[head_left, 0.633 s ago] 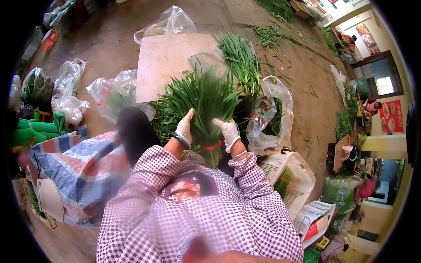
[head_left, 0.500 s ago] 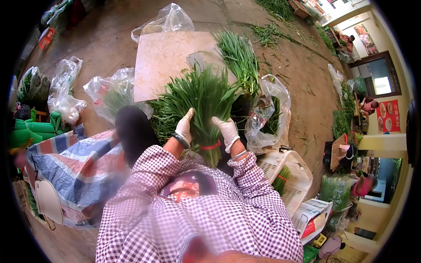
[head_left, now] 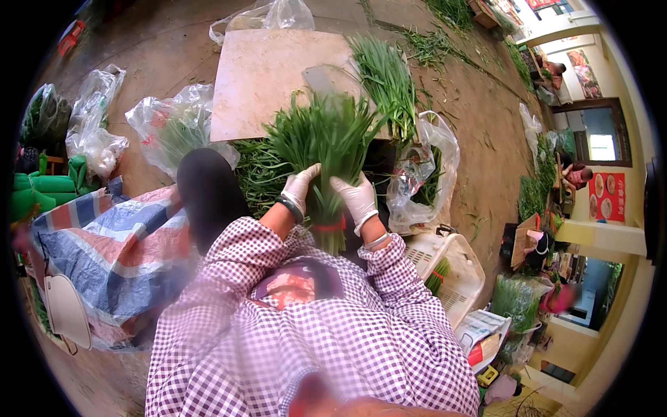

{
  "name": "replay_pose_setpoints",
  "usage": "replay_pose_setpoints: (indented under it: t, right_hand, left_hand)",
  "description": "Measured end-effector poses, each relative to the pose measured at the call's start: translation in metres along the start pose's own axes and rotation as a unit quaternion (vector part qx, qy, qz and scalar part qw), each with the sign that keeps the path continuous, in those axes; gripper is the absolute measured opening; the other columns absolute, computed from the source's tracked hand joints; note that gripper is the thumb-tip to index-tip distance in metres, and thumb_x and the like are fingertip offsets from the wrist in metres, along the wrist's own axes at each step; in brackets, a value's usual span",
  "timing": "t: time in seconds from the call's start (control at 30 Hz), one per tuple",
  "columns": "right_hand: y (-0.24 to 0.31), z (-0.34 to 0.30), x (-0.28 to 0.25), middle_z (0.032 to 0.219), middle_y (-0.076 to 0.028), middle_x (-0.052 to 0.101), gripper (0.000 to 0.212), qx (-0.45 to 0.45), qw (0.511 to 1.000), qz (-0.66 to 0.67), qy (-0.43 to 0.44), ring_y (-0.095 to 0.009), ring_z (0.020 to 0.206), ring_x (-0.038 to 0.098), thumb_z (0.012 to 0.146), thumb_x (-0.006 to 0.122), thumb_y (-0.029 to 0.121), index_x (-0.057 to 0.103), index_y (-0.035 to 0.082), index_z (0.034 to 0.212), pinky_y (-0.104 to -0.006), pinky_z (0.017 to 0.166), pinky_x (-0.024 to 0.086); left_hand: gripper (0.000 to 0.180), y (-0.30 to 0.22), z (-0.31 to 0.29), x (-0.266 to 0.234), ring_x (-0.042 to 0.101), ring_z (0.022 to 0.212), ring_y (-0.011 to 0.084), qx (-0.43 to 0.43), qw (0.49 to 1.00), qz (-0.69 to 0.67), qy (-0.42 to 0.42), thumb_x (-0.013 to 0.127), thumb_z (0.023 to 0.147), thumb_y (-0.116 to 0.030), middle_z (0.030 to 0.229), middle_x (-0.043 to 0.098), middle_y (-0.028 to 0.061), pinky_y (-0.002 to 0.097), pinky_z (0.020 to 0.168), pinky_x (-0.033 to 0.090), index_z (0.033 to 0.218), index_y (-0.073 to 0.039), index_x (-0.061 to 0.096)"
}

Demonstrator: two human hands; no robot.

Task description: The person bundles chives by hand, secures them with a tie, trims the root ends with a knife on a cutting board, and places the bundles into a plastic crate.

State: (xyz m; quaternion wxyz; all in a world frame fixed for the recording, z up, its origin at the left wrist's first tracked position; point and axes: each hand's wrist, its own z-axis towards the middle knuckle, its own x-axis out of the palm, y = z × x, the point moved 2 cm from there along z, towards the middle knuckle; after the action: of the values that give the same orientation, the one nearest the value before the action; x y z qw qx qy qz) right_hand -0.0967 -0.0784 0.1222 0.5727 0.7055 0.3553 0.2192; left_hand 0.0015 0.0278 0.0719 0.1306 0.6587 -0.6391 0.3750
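Between my two white-gloved hands stands a thick bunch of garlic chives [head_left: 325, 149], its leaf tips away from me and its pale cut ends toward my lap. A red band [head_left: 328, 226] circles it near those ends. My left hand [head_left: 300, 187] presses on its left side with the fingers closed round the leaves. From the right, my right hand [head_left: 356, 199] grips it, thumb toward the middle. Beyond the hands lies a pale board [head_left: 271, 76] with a flat clear sheet [head_left: 333, 81] on its right part. Another pile of chives [head_left: 388, 83] rests along the board's right edge.
Loose chives [head_left: 256, 177] lie below the board on the left. Clear plastic bags [head_left: 177, 132] sit to the left, and another [head_left: 439, 174] to the right. A cream basket [head_left: 462, 267] holds a banded bunch. A striped woven sheet [head_left: 118, 257] lies at left. People work at far right.
The surroundings have shifted slightly upward in the view. Both hands keep their hold on the chive bunch, the right hand slightly closer to its middle.
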Motion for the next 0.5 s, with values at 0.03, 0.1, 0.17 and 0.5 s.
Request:
replay_pose_setpoints:
  t: [0.03,0.1,0.17,0.5]
  right_hand:
    - [-0.003,0.004,-0.003,0.103,-0.002,0.069,0.031,0.003,0.999,0.043,-0.002,-0.009,0.086,0.062,0.086,0.074,0.011,0.063,0.001,0.113,-0.025,0.079,0.051]
    - [-0.005,0.006,-0.007,0.102,-0.001,0.068,0.03,0.006,1.0,0.01,0.011,-0.008,0.086,0.061,0.087,0.072,0.011,0.062,0.001,0.114,-0.0231,0.079,0.05]
    - [-0.005,0.005,-0.007,0.102,0.0,0.067,0.03,0.011,1.0,-0.014,0.023,-0.008,0.086,0.06,0.088,0.071,0.011,0.061,0.002,0.115,-0.0224,0.08,0.049]
    - [-0.021,0.014,0.003,0.11,-0.003,0.064,0.039,-0.058,0.997,-0.049,-0.028,-0.009,0.093,0.059,0.088,0.071,0.013,0.054,0.002,0.122,-0.0245,0.081,0.05]
  left_hand:
    - [0.031,0.001,0.003,0.0,0.067,0.08,0.0223,-0.002,1.0,-0.01,-0.008,0.068,0.088,-0.026,0.094,0.07,0.0109,0.0371,0.072,0.056,0.105,0.0,0.067]
    - [0.031,0.004,0.012,-0.006,0.067,0.079,0.0217,-0.012,1.0,-0.02,0.003,0.067,0.088,-0.027,0.094,0.07,0.0098,0.0361,0.072,0.056,0.105,-0.001,0.067]
    - [0.033,0.007,0.013,-0.012,0.067,0.081,0.0219,-0.012,1.0,-0.02,0.012,0.066,0.09,-0.029,0.096,0.07,0.01,0.0358,0.075,0.056,0.107,-0.002,0.067]
    - [0.042,0.015,0.021,-0.017,0.064,0.099,0.0217,0.034,0.997,0.064,0.011,0.059,0.096,-0.037,0.115,0.067,0.0085,0.0367,0.092,0.051,0.121,-0.003,0.061]
